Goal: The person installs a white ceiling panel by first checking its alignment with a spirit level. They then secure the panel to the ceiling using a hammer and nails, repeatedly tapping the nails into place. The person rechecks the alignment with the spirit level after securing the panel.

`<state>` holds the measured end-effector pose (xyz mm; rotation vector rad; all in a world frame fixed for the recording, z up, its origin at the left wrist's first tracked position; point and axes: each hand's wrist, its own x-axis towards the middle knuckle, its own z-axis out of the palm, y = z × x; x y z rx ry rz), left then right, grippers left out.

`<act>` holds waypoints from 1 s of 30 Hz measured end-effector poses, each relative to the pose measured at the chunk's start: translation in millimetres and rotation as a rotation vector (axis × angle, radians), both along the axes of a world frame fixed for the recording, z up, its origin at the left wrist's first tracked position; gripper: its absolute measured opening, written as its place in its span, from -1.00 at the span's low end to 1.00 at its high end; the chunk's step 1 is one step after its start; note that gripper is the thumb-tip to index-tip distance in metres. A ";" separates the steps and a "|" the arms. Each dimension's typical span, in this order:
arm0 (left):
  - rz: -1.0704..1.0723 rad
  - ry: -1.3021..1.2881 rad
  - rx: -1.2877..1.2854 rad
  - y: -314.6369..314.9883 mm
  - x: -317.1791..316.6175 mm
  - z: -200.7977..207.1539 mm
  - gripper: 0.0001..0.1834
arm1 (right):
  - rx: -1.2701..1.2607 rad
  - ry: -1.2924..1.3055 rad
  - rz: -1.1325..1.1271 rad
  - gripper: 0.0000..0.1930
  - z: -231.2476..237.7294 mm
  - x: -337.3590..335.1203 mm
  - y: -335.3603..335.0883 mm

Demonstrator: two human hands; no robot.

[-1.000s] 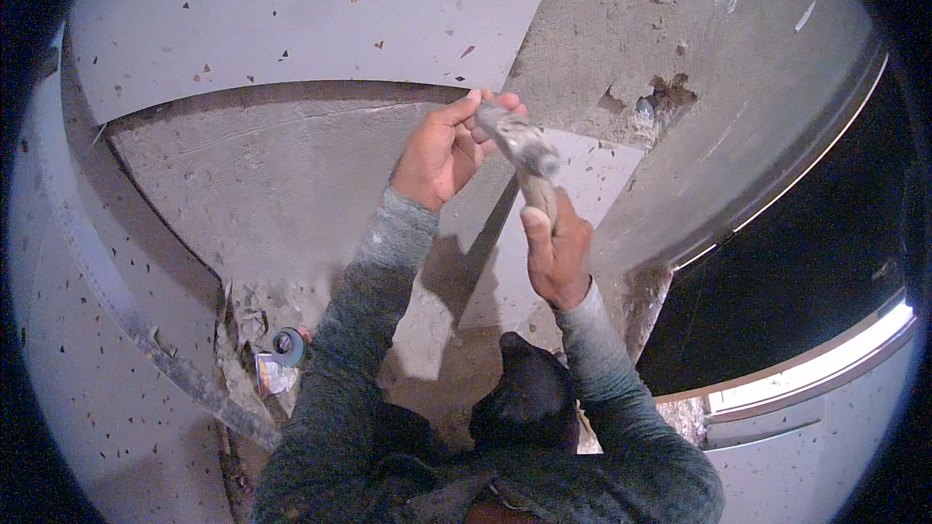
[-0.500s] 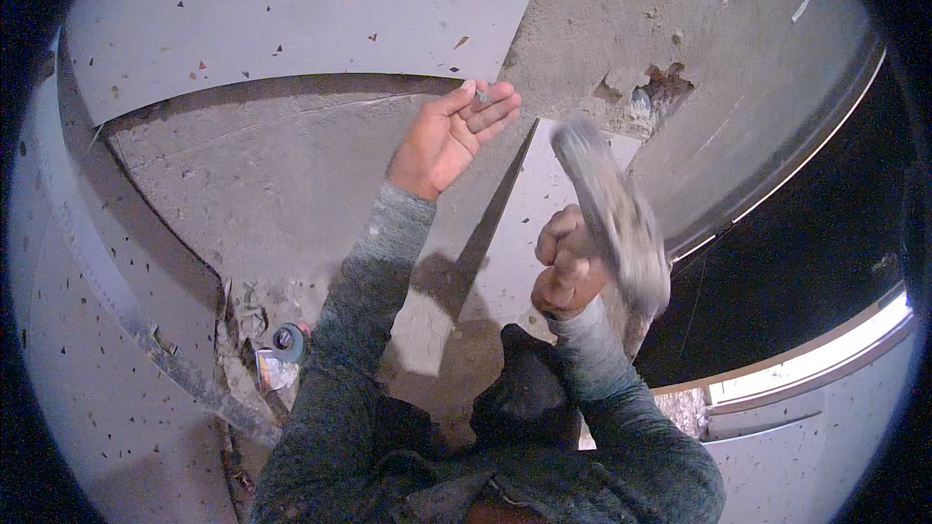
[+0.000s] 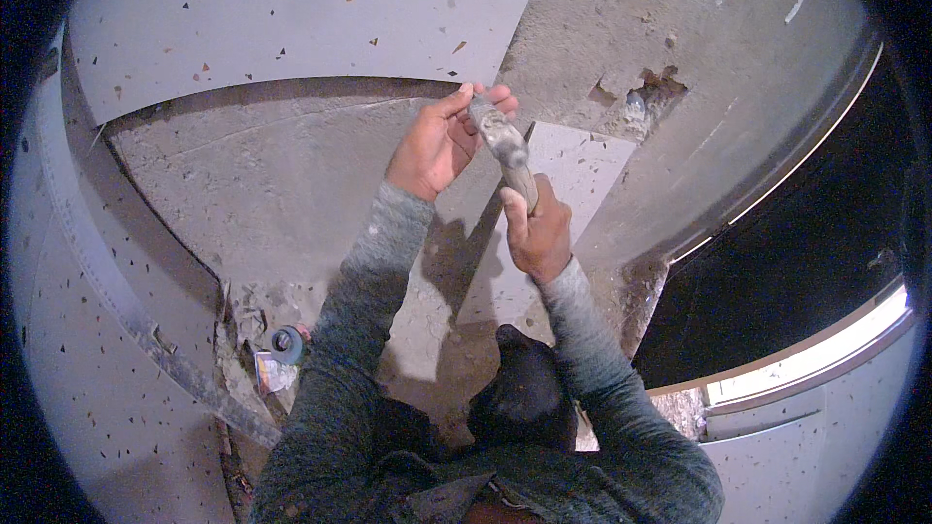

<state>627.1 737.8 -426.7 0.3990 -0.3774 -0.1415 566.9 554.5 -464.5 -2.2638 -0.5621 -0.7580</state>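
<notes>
My right hand [image 3: 541, 233] grips a dusty hammer [image 3: 503, 141] by its handle, the thumb lying along it. The hammer's head is up against the fingertips of my left hand [image 3: 439, 147], at the lower corner of a large white speckled panel [image 3: 320, 15]. My left thumb and fingers are pinched together at that corner, palm partly showing. What they hold there, if anything, is hidden behind the hammer head. Below the panel edge runs a bare grey cement wall [image 3: 282, 175].
A broken hole [image 3: 663, 87] is in the rough wall on the right. A loose white speckled piece [image 3: 573, 170] leans below it. At lower left lie a tape roll [image 3: 286, 343], a small packet [image 3: 275, 372] and rubble. A long metal straightedge [image 3: 116, 301] crosses the left panel.
My right hand has swung the hammer in from the right and up to my left fingertips; its blurred motion has ended. My left hand has stayed at the panel corner.
</notes>
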 end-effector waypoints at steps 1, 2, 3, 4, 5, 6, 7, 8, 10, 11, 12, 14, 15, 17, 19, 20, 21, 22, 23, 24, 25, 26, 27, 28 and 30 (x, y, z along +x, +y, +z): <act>-0.031 0.005 -0.031 4.9 4.0 -3.4 -0.81 | 0.035 0.027 0.037 -0.72 10.6 -7.5 5.6; -0.068 0.006 -0.074 5.6 11.4 -7.9 -0.81 | 0.057 0.050 0.069 -0.70 25.6 -18.3 6.0; -0.104 0.006 -0.116 7.3 18.7 -12.2 -0.81 | 0.079 0.074 0.101 -0.69 33.0 -25.1 5.2; -0.072 -0.013 -0.093 4.2 15.0 -9.8 -0.80 | 0.085 -0.067 0.148 -0.68 27.2 -28.3 -0.6; -0.039 -0.032 -0.070 1.0 10.4 -7.9 -0.80 | 0.089 -0.209 0.195 -0.68 22.6 -32.4 -3.8; -0.006 -0.051 -0.047 -1.0 6.7 -5.4 -0.80 | 0.067 -0.217 0.168 -0.68 20.3 -34.2 -5.5; -0.008 -0.049 -0.048 -0.6 5.1 -4.8 -0.80 | 0.050 -0.220 0.145 -0.67 22.4 -38.7 -2.8; -0.011 -0.046 -0.049 -0.1 4.1 -4.6 -0.80 | 0.033 -0.217 0.121 -0.67 22.8 -45.5 0.4; -0.007 -0.028 -0.032 1.2 3.5 -4.0 -0.80 | 0.080 -0.105 0.097 -0.65 16.9 -15.2 13.7; 0.001 -0.013 -0.014 2.2 3.4 -2.9 -0.80 | 0.032 0.029 0.057 -0.63 19.0 -11.0 11.0; 0.009 0.003 0.005 2.9 3.5 -1.9 -0.80 | 0.054 0.017 0.064 -0.64 21.1 -14.1 6.0; -0.003 -0.019 -0.043 5.3 14.3 -7.1 -0.80 | 0.084 -0.020 0.095 -0.66 37.8 -26.4 4.3; -0.011 -0.015 -0.061 7.0 16.7 -14.9 -0.79 | 0.105 -0.048 0.071 -0.64 38.8 -33.5 5.1; -0.008 -0.047 -0.044 0.9 11.4 -8.0 -0.78 | 0.184 -0.230 0.200 -0.63 16.5 -33.5 -8.3; 0.002 -0.038 -0.021 1.6 4.4 -2.8 -0.78 | 0.111 -0.347 0.188 -0.60 -7.0 -18.5 -8.9; 0.000 -0.016 -0.011 2.4 2.2 -1.4 -0.78 | 0.010 -0.331 0.079 -0.57 -14.8 -7.0 -3.3; -0.002 0.005 -0.001 1.8 0.7 -1.5 -0.79 | -0.035 -0.243 -0.005 -0.55 -17.6 2.4 -2.6; -0.010 0.022 -0.007 1.8 1.9 -6.2 -0.78 | -0.064 0.033 -0.095 -0.56 -3.6 0.0 5.3; -0.006 0.023 -0.014 3.3 5.3 -9.1 -0.77 | -0.009 0.035 -0.024 -0.58 10.1 -4.8 8.9; -0.001 0.025 -0.020 5.9 10.1 -10.5 -0.75 | 0.045 0.038 0.048 -0.61 21.9 -12.6 10.0; 0.012 0.029 -0.010 3.9 8.0 -8.3 -0.76 | 0.100 0.057 0.102 -0.64 24.2 -22.4 6.3; 0.026 0.034 0.001 2.0 5.8 -5.2 -0.77 | 0.111 -0.042 0.148 -0.67 19.3 -26.4 2.1; 0.039 0.038 0.012 1.1 4.0 -3.0 -0.77 | 0.122 -0.142 0.195 -0.70 12.5 -28.6 -2.4; 0.021 0.009 0.002 0.9 4.6 -3.7 -0.77 | 0.136 -0.240 0.238 -0.73 9.0 -30.6 -4.2; -0.018 -0.049 -0.018 1.9 6.4 -5.2 -0.77 | 0.047 -0.311 0.193 -0.77 8.1 -27.6 -2.3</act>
